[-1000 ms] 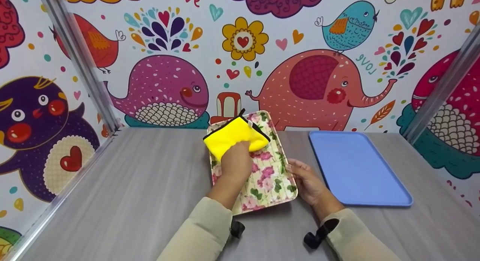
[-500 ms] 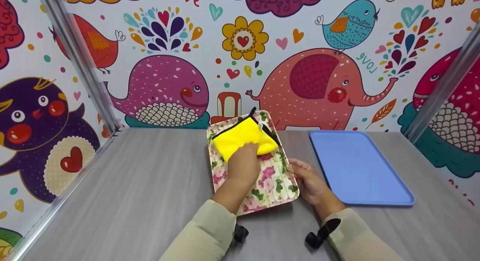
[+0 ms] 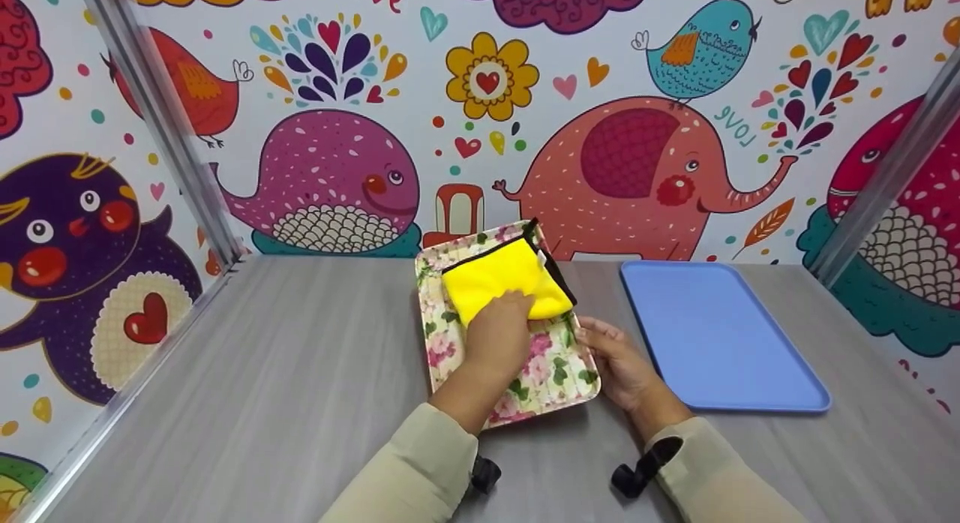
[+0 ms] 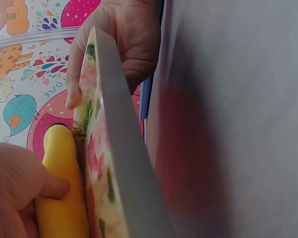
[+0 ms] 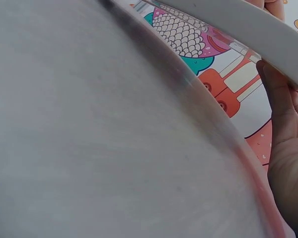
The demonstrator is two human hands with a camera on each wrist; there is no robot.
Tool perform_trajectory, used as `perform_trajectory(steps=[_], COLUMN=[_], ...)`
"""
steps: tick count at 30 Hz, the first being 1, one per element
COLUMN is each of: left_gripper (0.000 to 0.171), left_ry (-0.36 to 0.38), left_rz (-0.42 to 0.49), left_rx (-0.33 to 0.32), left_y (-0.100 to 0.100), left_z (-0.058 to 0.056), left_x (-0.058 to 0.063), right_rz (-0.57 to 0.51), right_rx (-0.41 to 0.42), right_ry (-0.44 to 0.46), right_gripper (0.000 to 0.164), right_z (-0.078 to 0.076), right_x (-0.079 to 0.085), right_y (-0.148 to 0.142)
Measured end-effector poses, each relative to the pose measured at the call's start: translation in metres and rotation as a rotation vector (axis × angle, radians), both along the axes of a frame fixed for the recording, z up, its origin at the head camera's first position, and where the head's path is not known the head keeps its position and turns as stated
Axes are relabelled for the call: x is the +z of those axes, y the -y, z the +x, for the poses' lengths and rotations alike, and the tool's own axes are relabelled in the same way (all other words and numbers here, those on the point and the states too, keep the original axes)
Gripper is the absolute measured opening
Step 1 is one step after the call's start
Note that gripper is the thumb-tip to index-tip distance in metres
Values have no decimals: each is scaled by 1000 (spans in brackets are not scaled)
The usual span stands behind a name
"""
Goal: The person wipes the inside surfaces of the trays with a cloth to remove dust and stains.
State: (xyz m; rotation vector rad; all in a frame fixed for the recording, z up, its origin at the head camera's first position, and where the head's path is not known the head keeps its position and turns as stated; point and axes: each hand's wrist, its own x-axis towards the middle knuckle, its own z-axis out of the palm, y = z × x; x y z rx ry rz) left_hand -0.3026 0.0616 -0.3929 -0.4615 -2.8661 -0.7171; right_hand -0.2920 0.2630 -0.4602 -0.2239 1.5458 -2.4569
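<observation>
A floral tray (image 3: pixel 540 365) with pink roses and green leaves is held tilted above the table, its patterned face toward the head camera. My right hand (image 3: pixel 619 362) grips its right edge, thumb on the rim and fingers behind; in the right wrist view the hand (image 5: pixel 290 144) holds the tray's white outer side (image 5: pixel 238 25). My left hand (image 3: pixel 499 335) holds a folded yellow cloth (image 3: pixel 502 275) with black edging against the upper part of the tray. In the left wrist view the thumb presses the cloth (image 4: pixel 62 163), which lies along the patterned face.
A blue tray (image 3: pixel 724 335) lies flat on the grey table (image 3: pixel 285 373) to the right. Walls (image 3: pixel 480 148) printed with cartoon animals stand behind and at both sides, with metal posts (image 3: pixel 165 125) at the corners.
My left hand has slid the yellow cloth to the right across the floral tray, from its left rim toward its right rim. My right hand and the floral tray stay nearly still.
</observation>
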Motion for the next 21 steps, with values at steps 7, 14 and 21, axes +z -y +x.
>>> perform_trajectory(steps=[7,14,21], left_gripper=[44,39,40], left_ry=[1,-79,-110], left_rz=[-44,-164,-216], left_rx=[-16,-59,-73], left_y=[0,4,7], left_z=[1,-1,-2], left_x=[-3,-3,-2], right_rz=[10,11,9], right_rx=[-16,-14,3], right_ry=[4,-4,-9], right_gripper=[28,29,32], right_z=[0,1,1], right_x=[-1,-1,0], right_y=[0,1,0])
